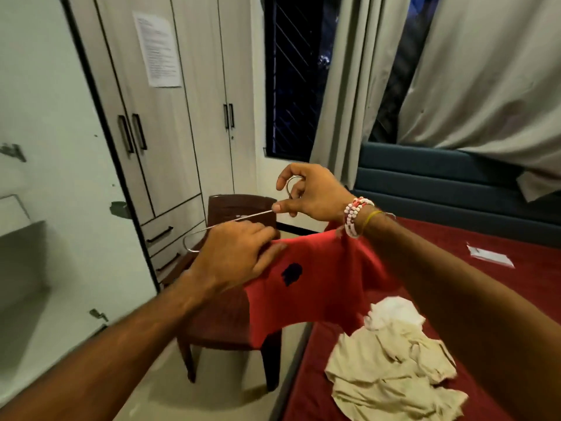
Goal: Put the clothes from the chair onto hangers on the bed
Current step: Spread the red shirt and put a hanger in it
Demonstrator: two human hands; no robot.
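A: What's lying closest to us?

B: A crumpled cream garment is lying on the red bed, its shape lost in the folds. Just past it the red shirt is hanging in the air over the bed's edge.

A: Who's holding it?

B: The left hand is gripping the shirt's top edge, fingers bent over the cloth and thumb hiding underneath. The right hand is pinching the wire hanger between thumb and forefinger, with the hook looping through its curled fingers. The hanger's right shoulder is disappearing behind hand and shirt.

A: Any writing?

B: A dark mark on the shirt is showing, too blurred to read. The shirt is covering much of the brown chair behind it. Further off, a printed sheet is hanging on the wardrobe, with lines too small to make out.
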